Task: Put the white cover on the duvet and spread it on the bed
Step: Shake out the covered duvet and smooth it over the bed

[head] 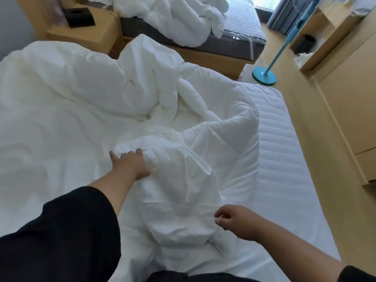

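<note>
Evidently to feed the duvet (213,119) inside, the left hand (130,163) gripped the bunched cover (179,180) at mid-frame, while the right hand (238,220) hovered loosely curled, holding nothing, lower right.

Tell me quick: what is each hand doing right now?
Left hand: fingers dug into the bunched white cover, gripping a fold.
Right hand: loosely curled beside the cover, holding nothing.
</note>
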Tool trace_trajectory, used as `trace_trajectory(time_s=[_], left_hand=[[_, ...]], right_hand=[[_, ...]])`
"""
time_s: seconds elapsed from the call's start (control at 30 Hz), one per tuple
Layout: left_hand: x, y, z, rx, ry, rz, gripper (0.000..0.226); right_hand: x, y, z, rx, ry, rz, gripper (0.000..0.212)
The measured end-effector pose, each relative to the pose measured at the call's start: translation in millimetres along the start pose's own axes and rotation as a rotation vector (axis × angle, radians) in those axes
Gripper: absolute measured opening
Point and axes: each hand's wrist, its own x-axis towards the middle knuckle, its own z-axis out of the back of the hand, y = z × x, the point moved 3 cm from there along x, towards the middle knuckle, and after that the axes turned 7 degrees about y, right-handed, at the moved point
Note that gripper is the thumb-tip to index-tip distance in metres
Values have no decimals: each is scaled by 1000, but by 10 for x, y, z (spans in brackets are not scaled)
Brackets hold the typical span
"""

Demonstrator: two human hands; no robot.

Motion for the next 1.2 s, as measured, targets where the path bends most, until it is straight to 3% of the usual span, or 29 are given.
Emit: trace_trajectory(time_s=[0.1, 0.23, 0.37, 0.57, 0.67, 0.7, 0.8, 0.87, 0.97, 1.03, 1.1, 1.2], left_hand=[[-111, 91, -465, -185, 117, -119, 32], [-719, 204, -1111, -438, 212, -263, 26], [-1254, 309, -1459, -552, 231, -242, 26], [-1618, 139, -1410, -545, 227, -213, 26], [-1792, -8, -1400, -508, 278, -247, 30], [-1836, -32, -1402, -508, 307, -252, 31], [-1873, -109, -1341, -507, 412, -255, 21], [-1809, -187, -1186, -489, 478, -251, 11], [-1583, -354, -816, -506, 455, -217, 11], [-1329, -500, -492, -573, 242, -147, 23], [-1047, -739, -237, -690, 119, -62, 45], [-699, -1242, -99, -841, 270, 21, 78]], right_hand=[[14, -11, 91, 111, -63, -25, 15], [236, 177, 165, 223, -141, 24, 15], [683, 552, 324, 203, -229, 89, 49], [1645, 1385, 730, 22, -428, 242, 84], [1979, 1427, 701, 124, -280, 94, 105], [2024, 1377, 654, 103, -225, 65, 100], [1996, 1134, 515, -178, -135, 26, 47], [1853, 921, 463, -380, -65, 15, 43], [1469, 599, 341, -390, 79, 43, 32], [1079, 456, 247, -369, 162, 165, 19], [634, 302, 183, -314, 212, 245, 21], [203, 102, 148, -249, 233, 364, 17]])
